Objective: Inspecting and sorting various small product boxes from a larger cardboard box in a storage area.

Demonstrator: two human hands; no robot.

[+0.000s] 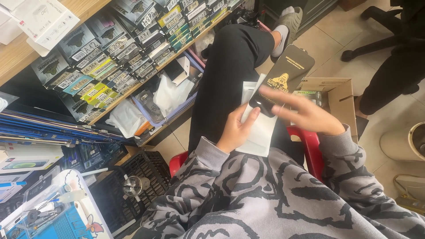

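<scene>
The left hand (237,130) curls round a black rectangular packet (281,79) w/ yellow print, thumb pressed on its lower end, other fingers hidden behind it & behind the flat white sleeves (259,128) stacked under the packet. The right hand (305,113) is blurred, fingers spread & stretched toward the packet's lower edge; can't tell whether the tips touch it. Both wrists come out of grey-and-black patterned cuffs, forearms bent in over the lap. Under the hands runs a black trouser leg (226,75), ending in a grey slipper (290,22) partly cut by the shelf edge. Below the wrists, a red plastic seat (310,148) shows only in slivers. Just right of the right hand sits an open cardboard box (338,95), contents mostly hidden. Left of the left hand, a shelf of small labelled boxes (128,44), too small to make out.
</scene>
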